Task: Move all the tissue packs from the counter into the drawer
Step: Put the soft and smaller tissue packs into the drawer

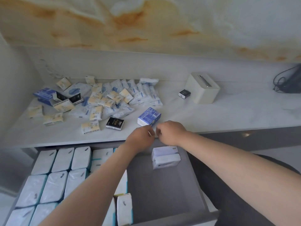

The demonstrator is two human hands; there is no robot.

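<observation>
Closest to the lens are two bare forearms coming up from the bottom corners and meeting mid-frame, right at the front lip of the desk point(211, 115). Left hand point(140, 137) and right hand point(171, 132) sit knuckle to knuckle, and the fingers point(158, 131) on both curl inward with the tips almost touching. A tiny white sliver shows between them, but honestly I can't tell what it is or whether either hand has hold of anything.

Below them the grey drawer point(162, 193) is pulled out. Its left half is packed with neat rows of soft, pillowy wrapped packs point(53, 186) in glossy white plastic with teal edges. The right half is bare matte grey floor, apart from one white pack point(165, 158) lying near the back, just under the right wrist.

Just above the hands a boxy blue pack point(149, 117) sits on the desk near its edge. Left of it is a small black pack point(114, 122), and further toward the upper left is a loose pile of pocket packs point(110, 98) in cream, pale blue print and a couple of black, all in crinkly film. The desk is smooth and white with a marble look. Off to the right are a rounded cream tissue box point(202, 88) with a slot on top, a little black box point(184, 93) just beside it, and black cables point(280, 82) at the frame's edge.
</observation>
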